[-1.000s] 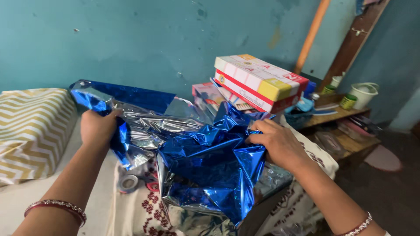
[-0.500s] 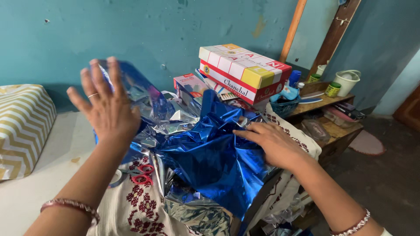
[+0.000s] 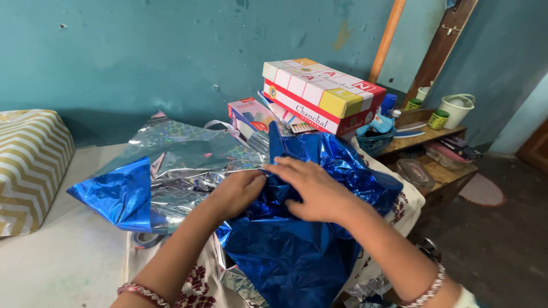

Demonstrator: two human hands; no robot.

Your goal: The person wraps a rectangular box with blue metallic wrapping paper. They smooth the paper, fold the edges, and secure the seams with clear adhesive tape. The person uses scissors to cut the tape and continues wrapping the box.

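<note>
A large sheet of shiny blue and silver foil wrapping paper [image 3: 297,251] lies crumpled over a box-shaped thing on the table. My left hand [image 3: 234,191] presses on the foil near its middle, fingers curled against it. My right hand [image 3: 311,191] lies flat on the blue foil just to the right, fingers spread toward the left hand. One blue corner of the foil [image 3: 117,194] sticks out to the left. A roll of tape [image 3: 145,238] peeks from under the foil's left edge.
A white and gold zigzag-wrapped box [image 3: 28,165] sits at far left. Stacked colourful boxes [image 3: 319,94] stand behind the foil against the teal wall. A wooden shelf [image 3: 434,137] with jars, a basket and a white bucket [image 3: 456,108] is at right. An embroidered cloth [image 3: 194,285] covers the table.
My left hand came down from the air onto the foil beside my right hand. The raised foil flap has dropped and spread out to the left.
</note>
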